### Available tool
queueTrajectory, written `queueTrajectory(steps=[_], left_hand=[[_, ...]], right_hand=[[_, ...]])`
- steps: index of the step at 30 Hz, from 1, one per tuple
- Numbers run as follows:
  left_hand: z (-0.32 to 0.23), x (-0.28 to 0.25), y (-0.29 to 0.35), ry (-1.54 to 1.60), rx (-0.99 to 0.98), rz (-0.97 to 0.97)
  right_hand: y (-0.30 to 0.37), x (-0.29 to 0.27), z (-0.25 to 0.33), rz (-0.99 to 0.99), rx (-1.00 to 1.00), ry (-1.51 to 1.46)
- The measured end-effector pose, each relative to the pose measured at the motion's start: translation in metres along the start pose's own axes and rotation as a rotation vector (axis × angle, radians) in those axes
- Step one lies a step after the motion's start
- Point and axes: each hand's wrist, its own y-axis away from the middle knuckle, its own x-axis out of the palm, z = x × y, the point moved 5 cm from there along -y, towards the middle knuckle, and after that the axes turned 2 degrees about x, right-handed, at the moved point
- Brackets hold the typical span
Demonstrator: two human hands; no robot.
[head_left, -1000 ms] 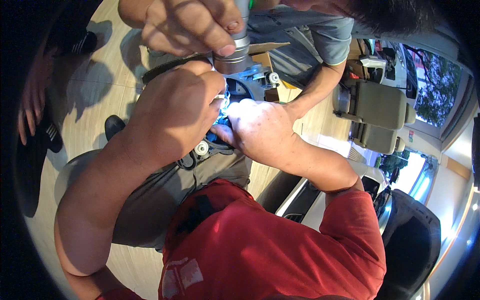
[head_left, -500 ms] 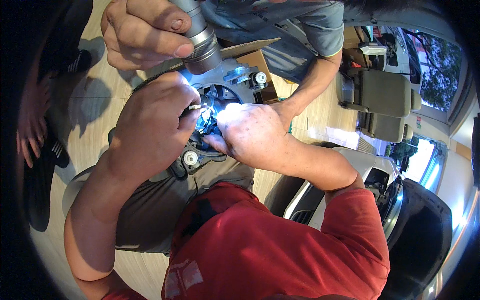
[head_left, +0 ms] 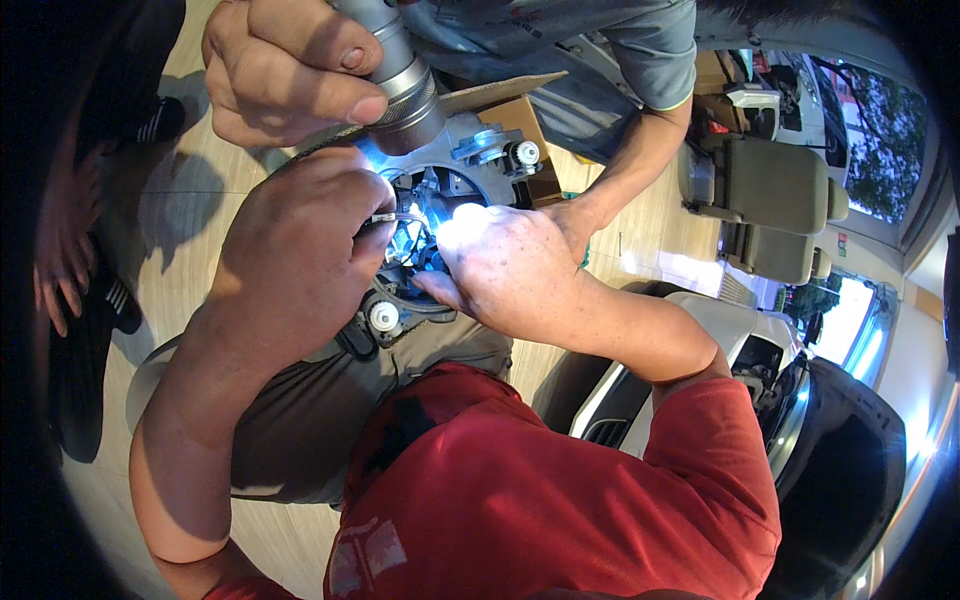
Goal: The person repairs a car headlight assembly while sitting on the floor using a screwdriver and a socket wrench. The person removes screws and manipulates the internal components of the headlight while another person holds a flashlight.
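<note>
A dark housing [head_left: 465, 187], which looks like a vehicle headlight unit, lies over my lap, its round opening brightly lit. My left hand [head_left: 300, 250] is closed in a pinch on a slim metal tool [head_left: 382, 217] at the opening's left side. From the tool a thin dark line runs toward the lit parts; I cannot tell if it is a wire. My right hand [head_left: 510, 262] curls over the opening's right side, fingertips down among the parts; what they grip is hidden. White toothed knobs [head_left: 383, 316] sit on the housing's edge.
Another person's hand [head_left: 290, 75] holds a metal flashlight [head_left: 408, 105] close above my left hand. A grey-sleeved person's forearm [head_left: 635, 165] reaches in beside my right hand. Behind the housing stands an open cardboard box [head_left: 515, 125]. Beige seats [head_left: 770, 180] and a white car part [head_left: 700, 325] are at right.
My left fingers have shifted slightly, so more of the thin line shows. The flashlight's head has dipped a little. My right hand stays nearly in place.
</note>
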Motion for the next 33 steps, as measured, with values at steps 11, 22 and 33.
queueTrajectory(steps=[11,22,33], left_hand=[[0.001,0.001,0.0,0.015,-0.087,0.072],[0.01,-0.01,0.007,0.559,-0.544,0.267],[0.016,-0.007,0.013,0.487,-0.564,0.199]], right_hand=[[0.001,-0.003,0.001,-0.047,-0.036,-0.031],[0.002,-0.033,-0.008,-0.307,0.04,-0.403],[0.029,-0.004,-0.04,-0.496,0.225,-0.788]])
